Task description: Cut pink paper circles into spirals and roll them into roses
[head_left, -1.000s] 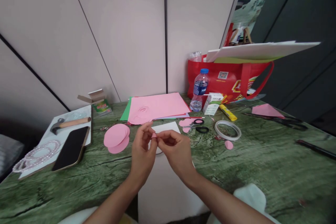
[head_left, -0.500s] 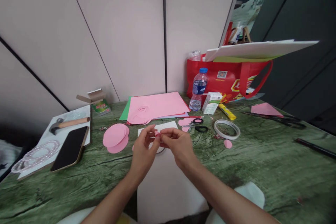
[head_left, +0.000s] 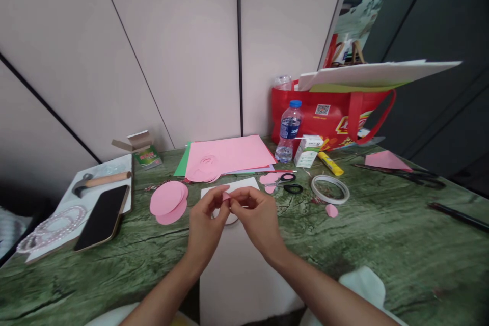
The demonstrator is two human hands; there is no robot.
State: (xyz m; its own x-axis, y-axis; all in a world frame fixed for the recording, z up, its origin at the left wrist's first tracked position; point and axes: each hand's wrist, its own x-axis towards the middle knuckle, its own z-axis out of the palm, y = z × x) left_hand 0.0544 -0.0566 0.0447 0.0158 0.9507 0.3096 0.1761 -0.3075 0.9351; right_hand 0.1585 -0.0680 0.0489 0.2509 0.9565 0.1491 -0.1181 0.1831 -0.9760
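In the head view I hold a small piece of pink paper [head_left: 226, 196] in front of me, above the bench [head_left: 153, 265] and close over the near part of a white sheet [head_left: 250, 183]. My left hand [head_left: 208, 221] and my right hand [head_left: 260, 221] meet at it. The fingers of my left hand are closed on its left side, thumb below and the others curled above; the fingers of my right hand are pinched together against its right side. The piece looks rolled or curved, and its visible part stands roughly upright, its top pointing up and away from me. My fingertips cover much of it, so its long axis seems to run nearly vertical, perhaps leaning a little to the left, though I can't be sure.

Below my hands a pale round item [head_left: 231, 219] shows in part. To the left lies a loose stack of pink discs [head_left: 168, 199], with a black phone [head_left: 103, 217] and a hammer [head_left: 109, 179] further left. Beyond my hands are pink sheets [head_left: 240, 153]. To the right I see scissors [head_left: 293, 188], their handles pointing right, then a ring of tape [head_left: 330, 189] lying flat, with a small pink scrap [head_left: 331, 210] just beside its near edge.
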